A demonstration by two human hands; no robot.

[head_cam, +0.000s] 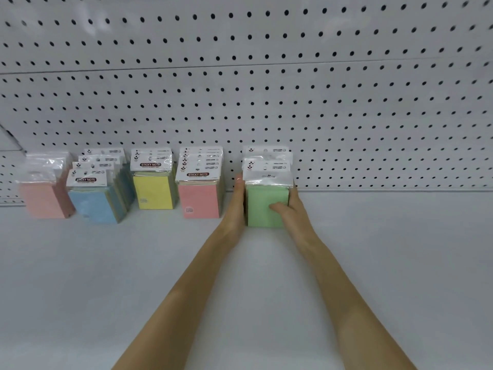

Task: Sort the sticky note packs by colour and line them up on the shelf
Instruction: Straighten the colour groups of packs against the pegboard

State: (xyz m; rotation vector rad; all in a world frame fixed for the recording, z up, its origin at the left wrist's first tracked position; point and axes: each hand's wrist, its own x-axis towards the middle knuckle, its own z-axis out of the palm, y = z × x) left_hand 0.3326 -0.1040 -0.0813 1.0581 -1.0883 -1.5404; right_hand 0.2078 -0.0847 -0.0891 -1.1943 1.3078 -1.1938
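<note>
Several rows of sticky note packs stand upright on the white shelf [373, 263] against the pegboard. From left to right they are a pink row [44, 200], a blue row [93, 206], a yellow row [153, 192], a second pink row [198, 200] and a green row [262, 205]. My left hand [236, 204] lies flat against the left side of the green row. My right hand [289, 209] holds the row's right side, with the thumb across the front green pack.
The white pegboard back wall [266, 89] rises behind the packs. Bare shelf surface stretches to the right of the green row and in front of all rows. A shelf upright shows at the far left edge [8, 140].
</note>
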